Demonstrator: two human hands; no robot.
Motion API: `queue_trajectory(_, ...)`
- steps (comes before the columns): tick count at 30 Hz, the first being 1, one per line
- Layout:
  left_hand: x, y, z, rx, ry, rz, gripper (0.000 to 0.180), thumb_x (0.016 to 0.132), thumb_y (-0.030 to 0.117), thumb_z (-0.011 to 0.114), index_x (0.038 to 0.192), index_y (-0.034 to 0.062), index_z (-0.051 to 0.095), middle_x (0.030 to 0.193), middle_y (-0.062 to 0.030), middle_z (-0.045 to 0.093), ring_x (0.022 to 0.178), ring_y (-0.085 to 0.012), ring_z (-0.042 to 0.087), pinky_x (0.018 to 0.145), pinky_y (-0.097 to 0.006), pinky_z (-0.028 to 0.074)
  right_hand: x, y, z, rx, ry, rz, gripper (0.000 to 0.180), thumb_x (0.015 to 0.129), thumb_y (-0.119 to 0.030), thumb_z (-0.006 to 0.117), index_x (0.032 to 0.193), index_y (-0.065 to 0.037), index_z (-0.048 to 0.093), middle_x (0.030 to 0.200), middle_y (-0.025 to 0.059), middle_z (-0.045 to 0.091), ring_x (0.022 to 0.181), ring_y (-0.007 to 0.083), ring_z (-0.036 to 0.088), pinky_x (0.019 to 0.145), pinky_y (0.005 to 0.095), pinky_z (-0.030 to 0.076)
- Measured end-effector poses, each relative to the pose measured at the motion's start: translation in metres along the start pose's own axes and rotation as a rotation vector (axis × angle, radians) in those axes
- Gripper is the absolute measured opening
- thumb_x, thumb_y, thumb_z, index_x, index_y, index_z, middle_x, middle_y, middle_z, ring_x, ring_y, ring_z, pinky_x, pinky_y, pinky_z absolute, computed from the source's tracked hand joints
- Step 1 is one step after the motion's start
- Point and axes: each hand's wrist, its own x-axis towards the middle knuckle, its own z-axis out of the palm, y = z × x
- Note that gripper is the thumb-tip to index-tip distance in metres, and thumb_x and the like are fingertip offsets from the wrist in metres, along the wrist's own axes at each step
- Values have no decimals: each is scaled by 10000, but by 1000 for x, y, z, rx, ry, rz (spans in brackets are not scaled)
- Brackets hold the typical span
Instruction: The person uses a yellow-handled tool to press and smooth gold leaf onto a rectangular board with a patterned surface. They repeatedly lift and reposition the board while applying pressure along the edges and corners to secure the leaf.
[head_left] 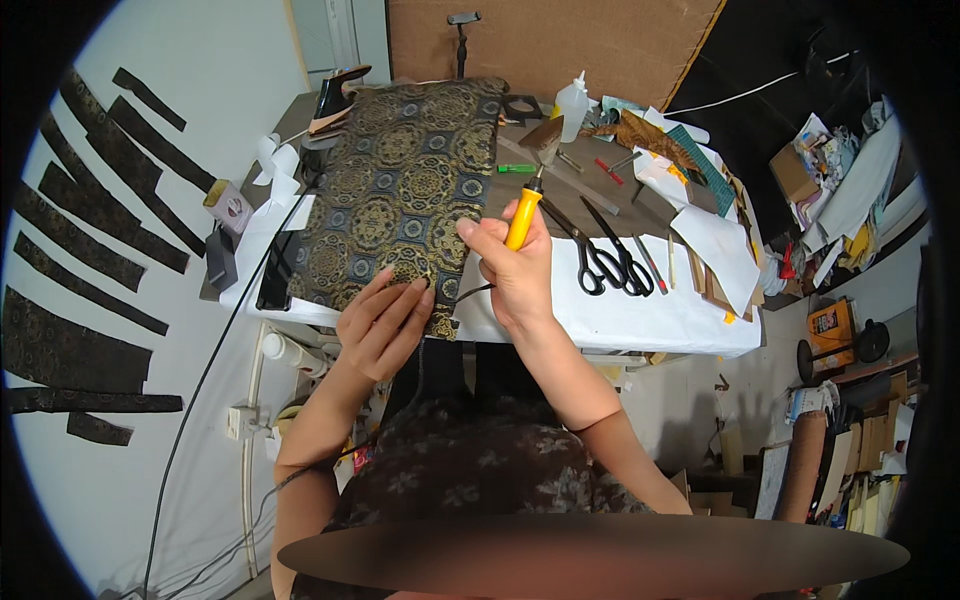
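Note:
Over the near part of the table lies a black, gold and blue-grey patterned fabric (pixel 400 180). At its near edge, the bunched fingers of my left hand (pixel 385 325) grip the fabric; the thumb is mostly hidden. My right hand (pixel 515 265) is wrapped round the yellow handle of a soldering iron (pixel 525 212). The iron's tip points up and away from me, and its dark cord hangs below the hand. My right thumb reaches over the fabric's right edge. Two pairs of black-handled scissors (pixel 595 272) lie to the right of this hand.
A white squeeze bottle (pixel 572 105) and a brown triangular blade (pixel 545 135) are beyond the iron. A clothes iron (pixel 338 95) stands at the far left. White paper (pixel 560 310) covers the near tabletop. Cut fabric pieces (pixel 80 335) hang on the left wall; a black cable (pixel 205 370) runs down nearby.

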Motion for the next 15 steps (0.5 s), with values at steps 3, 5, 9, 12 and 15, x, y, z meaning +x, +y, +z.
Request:
queue_trajectory(3, -5, 1, 0, 32, -69, -16, 191, 800, 24, 782, 990, 20, 762, 1138, -107, 726, 933, -200, 648, 932, -439, 556, 5, 6, -5, -25, 13, -4, 509, 801, 63, 813, 1058, -137, 422, 784, -4, 659, 554, 31, 549, 427, 177, 331)
queue_trajectory(5, -5, 4, -6, 127, -141, -26, 210, 808, 50, 784, 1016, 32, 759, 1195, -96, 707, 932, -194, 608, 939, -439, 496, 10, 5, -10, -18, 56, 17, 513, 800, 63, 813, 1061, -139, 420, 772, -6, 646, 545, 29, 537, 422, 178, 317)
queue_trajectory(9, -77, 39, 2, -446, 170, -434, 384, 863, 103, 725, 1239, 91, 649, 1239, -89, 633, 990, -217, 545, 981, -409, 396, 15, 0, -10, 8, 80, -3, 517, 800, 62, 813, 1065, -143, 418, 776, 1, 645, 527, 26, 513, 414, 180, 294)
queue_trajectory(12, -121, 51, 29, -1100, 121, -1188, 521, 931, 242, 686, 1377, 39, 510, 1326, -135, 598, 1143, -238, 537, 1037, -407, 396, 13, 3, -8, 48, 71, -32, 513, 803, 77, 803, 1067, -140, 421, 800, 14, 659, 521, 25, 504, 411, 181, 293)
queue_trajectory(15, -67, 45, 48, -1539, 404, -1626, 480, 1039, 293, 565, 1441, 42, 485, 1378, -123, 594, 1304, -257, 551, 1162, -413, 387, 11, 11, -10, 51, 48, -52, 514, 802, 98, 796, 1067, -133, 420, 815, 19, 665, 540, 24, 526, 440, 173, 336)
